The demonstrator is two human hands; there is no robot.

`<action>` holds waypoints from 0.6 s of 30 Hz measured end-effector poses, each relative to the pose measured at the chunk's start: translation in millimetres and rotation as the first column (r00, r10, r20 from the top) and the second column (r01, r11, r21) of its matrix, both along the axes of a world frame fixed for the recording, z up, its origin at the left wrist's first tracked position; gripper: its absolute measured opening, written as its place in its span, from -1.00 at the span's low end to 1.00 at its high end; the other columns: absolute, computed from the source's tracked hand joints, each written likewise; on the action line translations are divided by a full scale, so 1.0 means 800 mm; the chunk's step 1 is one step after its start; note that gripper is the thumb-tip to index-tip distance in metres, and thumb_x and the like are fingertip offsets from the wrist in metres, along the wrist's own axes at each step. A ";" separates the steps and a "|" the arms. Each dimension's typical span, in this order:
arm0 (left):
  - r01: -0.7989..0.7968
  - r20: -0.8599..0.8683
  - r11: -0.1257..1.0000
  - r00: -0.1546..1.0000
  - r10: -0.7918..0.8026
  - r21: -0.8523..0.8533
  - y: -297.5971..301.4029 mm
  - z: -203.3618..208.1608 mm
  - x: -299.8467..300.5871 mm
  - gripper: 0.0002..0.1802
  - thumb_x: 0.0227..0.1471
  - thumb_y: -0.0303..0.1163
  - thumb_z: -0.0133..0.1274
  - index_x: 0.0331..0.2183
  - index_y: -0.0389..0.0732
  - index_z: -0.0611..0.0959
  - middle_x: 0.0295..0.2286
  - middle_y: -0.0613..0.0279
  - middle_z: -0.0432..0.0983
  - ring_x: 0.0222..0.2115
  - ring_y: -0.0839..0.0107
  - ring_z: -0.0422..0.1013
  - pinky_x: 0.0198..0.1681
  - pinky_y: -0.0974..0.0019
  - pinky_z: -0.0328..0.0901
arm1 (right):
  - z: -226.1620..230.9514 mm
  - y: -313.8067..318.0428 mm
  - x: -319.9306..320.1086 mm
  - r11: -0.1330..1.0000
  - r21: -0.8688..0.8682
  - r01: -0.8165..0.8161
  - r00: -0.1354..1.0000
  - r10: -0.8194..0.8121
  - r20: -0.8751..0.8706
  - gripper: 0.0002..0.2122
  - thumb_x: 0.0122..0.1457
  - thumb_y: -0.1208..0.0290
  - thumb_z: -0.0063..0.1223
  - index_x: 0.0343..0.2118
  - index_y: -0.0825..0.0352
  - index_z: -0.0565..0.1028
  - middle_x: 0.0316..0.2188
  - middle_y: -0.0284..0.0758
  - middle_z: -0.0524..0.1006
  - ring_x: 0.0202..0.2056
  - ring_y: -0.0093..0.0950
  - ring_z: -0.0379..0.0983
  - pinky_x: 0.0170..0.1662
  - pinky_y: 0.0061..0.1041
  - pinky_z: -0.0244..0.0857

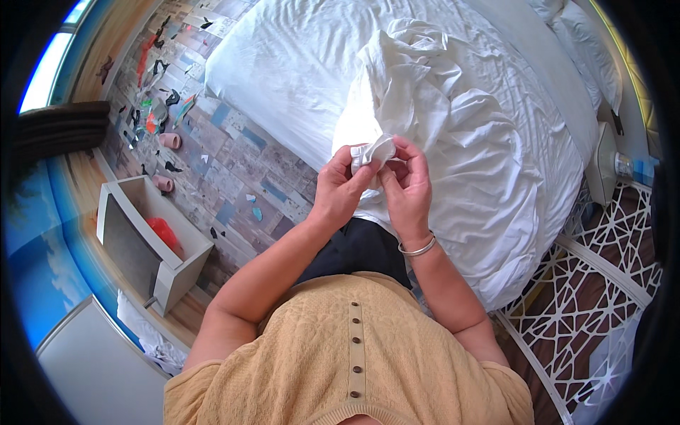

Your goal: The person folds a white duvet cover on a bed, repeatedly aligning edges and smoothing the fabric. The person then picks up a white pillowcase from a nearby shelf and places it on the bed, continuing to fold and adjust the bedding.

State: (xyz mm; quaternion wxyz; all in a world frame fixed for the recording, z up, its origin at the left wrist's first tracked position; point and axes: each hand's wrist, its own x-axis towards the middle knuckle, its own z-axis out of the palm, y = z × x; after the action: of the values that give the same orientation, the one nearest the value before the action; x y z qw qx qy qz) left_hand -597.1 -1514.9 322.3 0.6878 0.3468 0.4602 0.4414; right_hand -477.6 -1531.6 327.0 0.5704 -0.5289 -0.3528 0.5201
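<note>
In front of my body, both hands are up at the near edge of a bed spread with a white sheet (283, 64). My left hand (338, 188) is closed, its thumb and fingers pinching a bunched white cloth (404, 92). Close beside it, my right hand (408, 190) also pinches the cloth, the thumb pressed near the left fingers. A small folded piece of the cloth stands up between the fingertips. The rest lies crumpled and heaped across the bed beyond my hands. A silver bangle circles my right wrist.
Left of the bed, a pair of pink slippers (170, 140) and scattered colourful scraps lie on the patterned floor. A white cabinet (191, 261) holding a red plastic bag (166, 234) stands at left. A white lattice screen (588, 283) stands at right; pillows (588, 49) lie far right.
</note>
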 end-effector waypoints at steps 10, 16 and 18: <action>-0.044 0.063 0.991 0.997 0.052 -0.125 0.015 0.000 -0.001 -0.80 0.08 -0.36 0.03 -0.29 -0.27 0.59 -0.44 0.42 0.48 -0.43 0.70 0.32 -0.37 0.55 0.22 | 0.008 0.002 0.014 0.939 -0.273 -0.209 0.936 0.111 -0.335 -0.77 0.15 0.38 0.06 -0.17 0.37 0.45 -0.36 -0.45 0.47 -0.35 -0.72 0.34 -0.28 -0.71 0.25; -0.145 0.031 0.961 0.987 0.157 -0.235 0.027 -0.013 -0.024 -0.73 0.13 -0.25 -0.01 -0.37 -0.27 0.59 -0.53 0.45 0.44 -0.56 0.72 0.26 -0.51 0.57 0.15 | 0.012 0.026 0.054 0.982 0.041 0.185 0.909 -0.187 0.371 -0.83 0.21 0.37 -0.04 -0.26 0.36 0.51 -0.48 -0.55 0.44 -0.53 -0.79 0.19 -0.48 -0.79 0.12; -0.141 0.024 0.961 0.988 0.151 -0.240 0.028 -0.013 -0.033 -0.73 0.14 -0.29 -0.03 -0.29 -0.34 0.57 -0.43 0.31 0.51 -0.44 0.60 0.42 -0.37 0.50 0.32 | 0.021 0.035 0.065 0.967 0.023 0.253 0.904 -0.244 0.350 -0.83 0.23 0.37 -0.06 -0.28 0.35 0.51 -0.49 -0.56 0.44 -0.56 -0.80 0.15 -0.52 -0.80 0.07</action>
State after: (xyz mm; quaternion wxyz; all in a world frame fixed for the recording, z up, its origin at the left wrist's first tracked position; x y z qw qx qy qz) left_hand -623.6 -1492.2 311.6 0.6993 0.2179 0.5195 0.4401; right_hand -425.9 -1503.4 343.6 0.5540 -0.6600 -0.3723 0.3448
